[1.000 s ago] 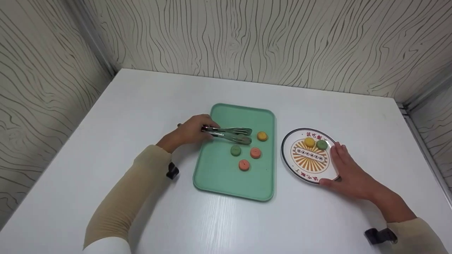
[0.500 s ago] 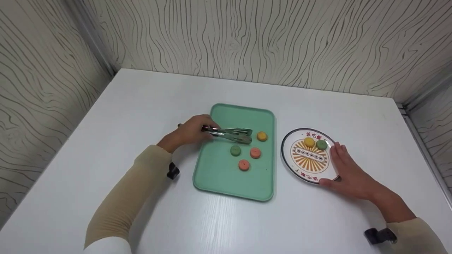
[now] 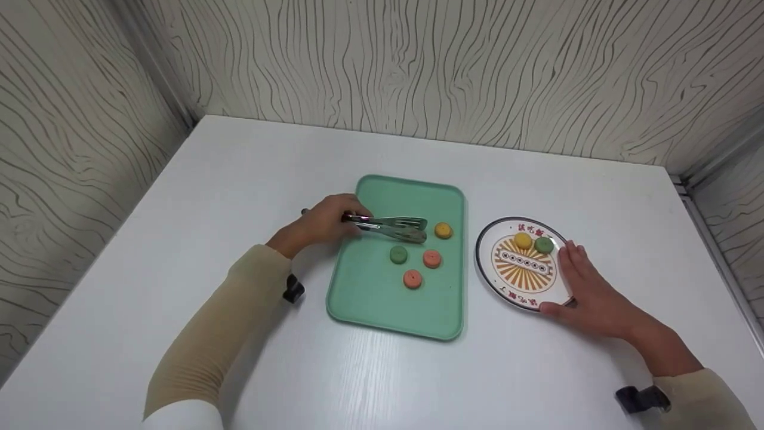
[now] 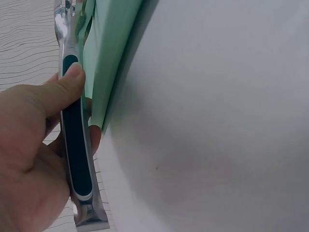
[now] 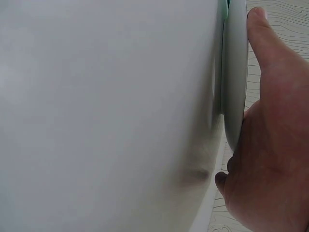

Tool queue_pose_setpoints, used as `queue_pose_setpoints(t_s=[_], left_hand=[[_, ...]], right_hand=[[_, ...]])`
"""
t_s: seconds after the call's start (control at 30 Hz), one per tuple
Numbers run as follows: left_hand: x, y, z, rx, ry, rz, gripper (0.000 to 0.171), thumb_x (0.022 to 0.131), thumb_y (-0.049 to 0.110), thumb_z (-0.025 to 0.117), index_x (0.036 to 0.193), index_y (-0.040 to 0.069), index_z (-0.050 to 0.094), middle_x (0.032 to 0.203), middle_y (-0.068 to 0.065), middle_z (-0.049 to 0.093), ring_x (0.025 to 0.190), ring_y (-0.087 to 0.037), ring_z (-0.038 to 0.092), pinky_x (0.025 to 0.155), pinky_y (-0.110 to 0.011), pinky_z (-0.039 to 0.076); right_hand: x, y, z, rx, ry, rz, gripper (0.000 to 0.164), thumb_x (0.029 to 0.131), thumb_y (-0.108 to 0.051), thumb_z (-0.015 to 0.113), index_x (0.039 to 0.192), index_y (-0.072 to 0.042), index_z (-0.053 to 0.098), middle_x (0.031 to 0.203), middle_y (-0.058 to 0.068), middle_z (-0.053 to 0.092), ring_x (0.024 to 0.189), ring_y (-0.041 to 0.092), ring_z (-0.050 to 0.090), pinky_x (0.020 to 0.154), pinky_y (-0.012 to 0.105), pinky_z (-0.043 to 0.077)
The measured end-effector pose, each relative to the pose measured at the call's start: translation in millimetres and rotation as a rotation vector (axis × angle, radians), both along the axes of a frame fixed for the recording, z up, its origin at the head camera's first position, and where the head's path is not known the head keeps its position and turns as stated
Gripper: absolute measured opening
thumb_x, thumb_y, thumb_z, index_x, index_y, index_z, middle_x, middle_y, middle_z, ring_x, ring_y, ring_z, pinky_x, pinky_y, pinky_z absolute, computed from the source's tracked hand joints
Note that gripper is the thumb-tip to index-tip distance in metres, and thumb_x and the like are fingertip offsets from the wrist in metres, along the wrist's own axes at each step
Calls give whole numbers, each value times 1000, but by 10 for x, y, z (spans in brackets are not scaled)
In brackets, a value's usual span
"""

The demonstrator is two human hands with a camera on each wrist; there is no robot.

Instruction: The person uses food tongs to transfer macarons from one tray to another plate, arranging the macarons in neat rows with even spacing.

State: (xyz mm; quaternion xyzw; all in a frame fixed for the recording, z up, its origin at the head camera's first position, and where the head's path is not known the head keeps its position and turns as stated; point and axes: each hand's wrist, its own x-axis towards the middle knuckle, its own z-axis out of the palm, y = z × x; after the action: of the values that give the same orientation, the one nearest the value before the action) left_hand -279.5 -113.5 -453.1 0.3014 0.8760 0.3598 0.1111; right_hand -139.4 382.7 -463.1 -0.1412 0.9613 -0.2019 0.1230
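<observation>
Left hand [image 3: 331, 218] now, its grip wrapped round slim silver metal tongs with dark handle panels [image 4: 77, 145], slotted ends over a flat green rectangular tray [image 3: 382, 310] on the white surface [image 3: 358, 382]; whether they pinch anything, I can't tell! Just past the tips, a small round yellow disc [image 3: 443, 230]; nearer the person, a round green disc [image 3: 398, 255] and two round pink discs [image 3: 431, 258]. And the right hand [image 3: 597, 301]: relaxed, fingers and thumb spread along a round white orange-rayed plate [image 3: 519, 280] bearing another yellow disc [image 3: 523, 240] beside another green disc [image 3: 544, 245]
</observation>
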Motion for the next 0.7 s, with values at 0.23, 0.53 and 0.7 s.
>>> queue_pose_setpoints(t_s=[0.23,0.53,0.7], left_hand=[[0,9,5,0,22,-1,25,91,0,74,116,4,76,109,-9,70,101,-22,60,91,-38,51],[6,-5,1,22,26,-7,27,89,-3,75,115,4,76,107,-9,69,97,-21,59,88,-36,50],[7,-7,21,20,33,-7,28,88,-2,75,115,4,76,106,-10,70,96,-21,59,87,-35,49]], right_hand=[[0,-3,-8,1,-1,-4,117,90,-51,72,158,8,-3,166,27,-11,153,42,-14,118,65,11],[8,11,-16,-19,22,9,115,91,-50,72,158,10,-1,166,29,-9,153,43,-12,123,50,2],[12,24,-27,-23,34,23,114,92,-49,71,158,10,-1,165,29,-9,152,45,-11,122,41,-3]])
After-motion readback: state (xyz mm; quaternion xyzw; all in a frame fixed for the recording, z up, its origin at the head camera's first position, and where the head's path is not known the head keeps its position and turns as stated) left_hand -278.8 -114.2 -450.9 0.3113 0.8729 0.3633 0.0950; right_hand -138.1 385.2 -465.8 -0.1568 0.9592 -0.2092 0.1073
